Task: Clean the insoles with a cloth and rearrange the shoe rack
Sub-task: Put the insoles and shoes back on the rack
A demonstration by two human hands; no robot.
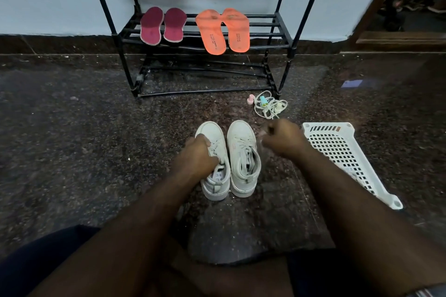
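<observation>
Head view looks down over two bare forearms reaching out above a dark speckled stone floor [72, 152]. The left hand [196, 154] sits on the left sneaker [214, 164], its grip curled round the tongue and laces at the shoe's mouth. The right hand [284, 138] hovers just right of the right sneaker [243, 159], its grip drawn into a loose fist; it is blurred, and I cannot tell whether anything is pinched in it. The two pale sneakers stand side by side, touching, toes pointing away from the person.

Just right of the right hand lies a white perforated plastic basket [342, 152], tipped on its side, its long edge running back toward the person's right arm. Left of the left hand the floor lies bare out to the frame's edge.

Beyond the right hand, a tangle of white cord with small pastel pieces [269, 105] lies near the rack's front right foot.

Farther off stands the black metal shoe rack [287, 38] against a pale wall. On its middle shelf lie the maroon insoles [163, 25], a pair side by side, and to their right the orange insoles [223, 30], whose near ends overhang the shelf's front bar. The lowest shelf shows bare bars.
</observation>
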